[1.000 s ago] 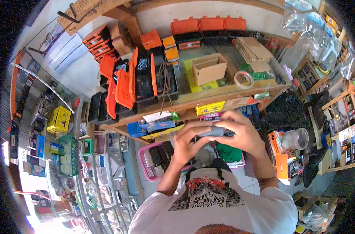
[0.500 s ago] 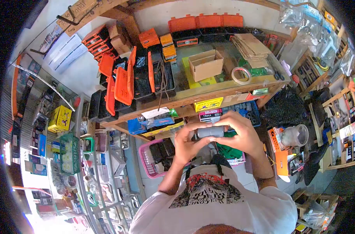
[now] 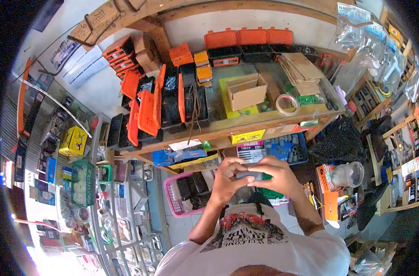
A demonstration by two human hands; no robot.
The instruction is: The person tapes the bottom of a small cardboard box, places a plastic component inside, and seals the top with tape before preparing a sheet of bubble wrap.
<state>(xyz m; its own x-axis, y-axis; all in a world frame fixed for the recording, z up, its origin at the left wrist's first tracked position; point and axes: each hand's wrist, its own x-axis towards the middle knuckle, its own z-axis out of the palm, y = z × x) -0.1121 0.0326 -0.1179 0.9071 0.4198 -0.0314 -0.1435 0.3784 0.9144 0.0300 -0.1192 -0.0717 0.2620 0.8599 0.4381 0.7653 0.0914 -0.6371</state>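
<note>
A grey plastic pipe fitting point(image 3: 249, 175) is held in front of my chest, lying sideways between both hands. My left hand point(image 3: 228, 181) closes on its left end, with thumb below and fingers above. From the other side my right hand point(image 3: 279, 177) grips its right end, thumb tip close to the left one. Fingers hide much of the fitting. Just beyond the hands is a blue crate point(image 3: 306, 148) holding several grey fittings. Beside it stands a pink and black printed box point(image 3: 250, 151).
A glass-topped wooden counter point(image 3: 214, 103) carries orange-lidded black cases point(image 3: 149, 110), a small open carton point(image 3: 247, 94), a tape roll point(image 3: 287, 105) and flattened cardboard point(image 3: 301, 73). A pink basket point(image 3: 170, 195) sits low left. A clear tub point(image 3: 350, 174) stands right.
Both hands have lowered toward my chest with the fitting, and the fingers now cover more of it. My view has shifted slightly, and more of the blue crate shows.
</note>
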